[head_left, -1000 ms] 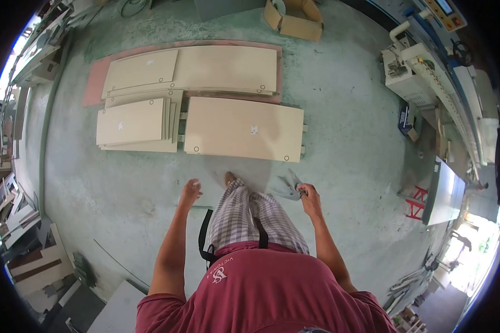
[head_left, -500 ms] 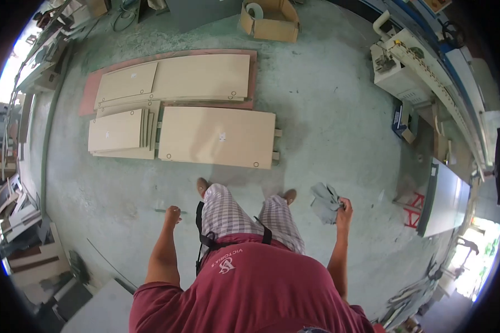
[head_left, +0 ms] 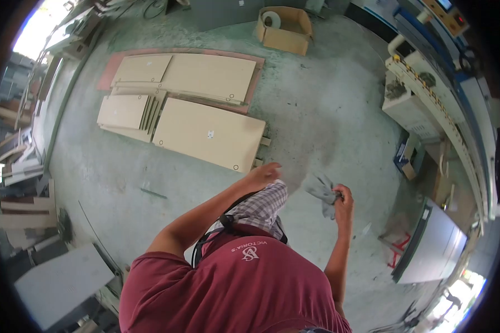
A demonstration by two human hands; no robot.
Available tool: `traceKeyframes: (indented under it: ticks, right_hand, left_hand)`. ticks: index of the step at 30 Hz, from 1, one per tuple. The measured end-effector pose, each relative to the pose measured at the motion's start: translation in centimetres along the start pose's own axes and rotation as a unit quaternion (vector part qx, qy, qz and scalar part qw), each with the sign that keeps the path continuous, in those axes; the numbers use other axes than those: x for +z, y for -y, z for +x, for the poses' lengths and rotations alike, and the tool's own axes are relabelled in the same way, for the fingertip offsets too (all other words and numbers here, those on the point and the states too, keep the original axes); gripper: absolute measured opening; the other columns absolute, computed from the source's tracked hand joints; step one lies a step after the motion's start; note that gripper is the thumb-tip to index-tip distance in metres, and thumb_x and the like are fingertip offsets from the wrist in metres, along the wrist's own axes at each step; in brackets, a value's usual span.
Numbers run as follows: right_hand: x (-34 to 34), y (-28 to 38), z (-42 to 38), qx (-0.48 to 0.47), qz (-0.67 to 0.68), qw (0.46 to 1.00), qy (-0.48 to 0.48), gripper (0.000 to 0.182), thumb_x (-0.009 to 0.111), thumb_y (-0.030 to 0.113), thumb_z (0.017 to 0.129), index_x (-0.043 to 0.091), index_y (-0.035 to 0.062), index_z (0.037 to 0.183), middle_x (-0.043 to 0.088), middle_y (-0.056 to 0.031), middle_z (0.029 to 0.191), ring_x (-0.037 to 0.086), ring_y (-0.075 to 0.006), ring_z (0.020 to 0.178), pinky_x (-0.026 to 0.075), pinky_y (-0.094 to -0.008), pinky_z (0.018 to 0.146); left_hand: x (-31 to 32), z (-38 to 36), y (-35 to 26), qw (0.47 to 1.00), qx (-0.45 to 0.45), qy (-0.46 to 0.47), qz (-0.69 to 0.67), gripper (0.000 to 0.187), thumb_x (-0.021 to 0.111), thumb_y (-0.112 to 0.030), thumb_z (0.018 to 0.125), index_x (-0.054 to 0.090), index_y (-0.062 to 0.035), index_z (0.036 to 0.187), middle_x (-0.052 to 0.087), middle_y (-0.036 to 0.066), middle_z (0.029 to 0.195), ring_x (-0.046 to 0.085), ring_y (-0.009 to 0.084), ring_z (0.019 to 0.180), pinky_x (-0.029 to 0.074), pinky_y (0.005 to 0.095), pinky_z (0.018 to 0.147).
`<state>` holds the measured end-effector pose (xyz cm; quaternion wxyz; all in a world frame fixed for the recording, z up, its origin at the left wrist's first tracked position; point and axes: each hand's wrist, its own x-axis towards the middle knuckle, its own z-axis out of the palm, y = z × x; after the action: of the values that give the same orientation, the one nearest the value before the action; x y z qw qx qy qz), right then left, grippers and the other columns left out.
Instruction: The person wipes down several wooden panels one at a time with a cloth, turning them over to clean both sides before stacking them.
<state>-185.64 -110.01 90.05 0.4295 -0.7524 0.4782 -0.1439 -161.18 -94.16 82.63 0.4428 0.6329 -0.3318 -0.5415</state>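
Bunched in my right hand (head_left: 343,198) is a pair of grey gloves (head_left: 320,190), its limp fingers hanging out to the left. My right fingers are closed around one end of it. My left hand (head_left: 264,176) is in front of my body, over my checked trousers, with nothing visible in it. Its fingers are partly spread and slightly blurred. Just beyond it is the near corner of a large beige panel (head_left: 205,133), which lies flat on a stack and does not appear to be touched.
Smaller beige panels (head_left: 122,111) lie left of the large one, with more panels (head_left: 211,75) behind. A cardboard box (head_left: 286,40) holding a roll stands at the back. Along the right are a long machine (head_left: 422,83) and a grey panel (head_left: 436,244) beside a red frame.
My left hand has swung from the left side across to the front of my body. My view and body have turned right; the gloves stay in my right hand.
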Motion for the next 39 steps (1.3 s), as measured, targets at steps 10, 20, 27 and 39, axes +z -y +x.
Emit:
traceKeyframes:
  ticks: [10,20,27,39]
  right_hand:
    - [0.2,5.1,18.1,-0.126,0.038,0.965,0.225,0.028,0.042,-0.010,0.071,0.055,0.0046,0.091,0.056,-0.0092,0.104,0.055,-0.0228,0.098,0.042,-0.0290,0.084]
    - [3.1,11.2,35.1,-0.169,0.039,0.931,0.321,0.029,0.042,-0.007,0.073,0.053,0.0060,0.096,0.055,-0.0093,0.098,0.054,-0.0251,0.097,0.041,-0.0331,0.085]
    - [8.4,16.8,41.1,-0.278,0.032,0.786,0.551,0.041,0.045,0.007,0.077,0.050,0.0109,0.118,0.041,-0.0172,0.125,0.039,-0.0304,0.120,0.031,-0.0359,0.100]
    - [18.2,22.0,52.5,-0.162,-0.013,0.631,0.758,0.071,0.066,0.030,0.078,0.029,0.0067,0.133,0.046,-0.0147,0.119,0.044,-0.0231,0.112,0.035,-0.0322,0.094]
  left_hand:
    - [3.2,15.1,-8.3,0.984,-0.010,0.039,-0.172,0.064,0.046,-0.048,0.088,0.032,-0.0040,0.132,0.048,0.012,0.110,0.048,0.0177,0.098,0.039,0.0278,0.083]
    - [-4.8,23.9,-16.3,0.961,-0.102,-0.037,-0.253,0.064,0.051,-0.050,0.085,0.037,-0.0005,0.122,0.048,0.004,0.096,0.045,0.0090,0.080,0.038,0.0227,0.060]
    - [-8.9,23.8,-16.5,0.816,-0.025,-0.233,-0.528,0.042,0.054,-0.009,0.075,0.042,-0.0058,0.116,0.052,0.005,0.095,0.055,0.0159,0.083,0.048,0.0321,0.068]
    - [-11.9,31.6,-14.5,0.637,0.063,-0.508,-0.576,0.046,0.053,0.000,0.071,0.046,-0.0037,0.116,0.055,0.005,0.097,0.055,0.0150,0.087,0.046,0.0273,0.074]
